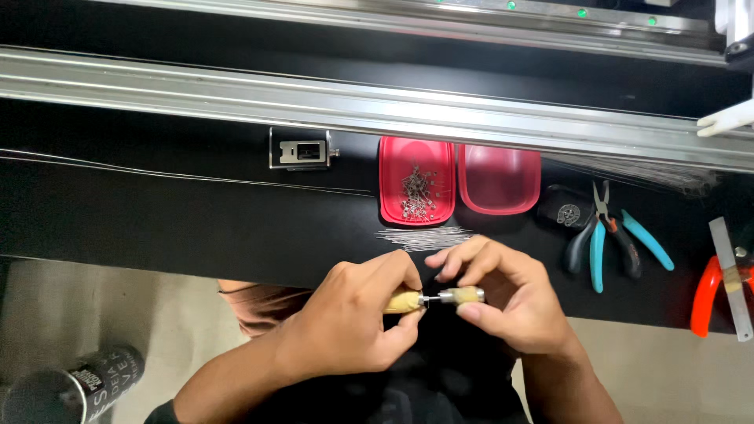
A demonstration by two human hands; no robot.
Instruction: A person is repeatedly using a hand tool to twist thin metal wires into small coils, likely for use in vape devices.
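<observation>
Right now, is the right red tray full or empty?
Empty: the right red tray shows only bare bottom; the small metal parts lie in its neighbour.

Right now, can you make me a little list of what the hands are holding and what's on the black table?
left hand: pinches a small tan handle
right hand: pinches a small metal-tipped piece, meeting the handle
red tray: holds tiny metal parts
red lid: beside the tray, nothing in it
thin wires: loose pile in front of the tray
pliers: blue handles, to the right

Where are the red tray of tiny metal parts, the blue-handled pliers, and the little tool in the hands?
red tray (390, 206), head view, left rim.
blue-handled pliers (598, 253), head view, blue handle.
little tool (462, 295), head view, wrapped handle.
</observation>
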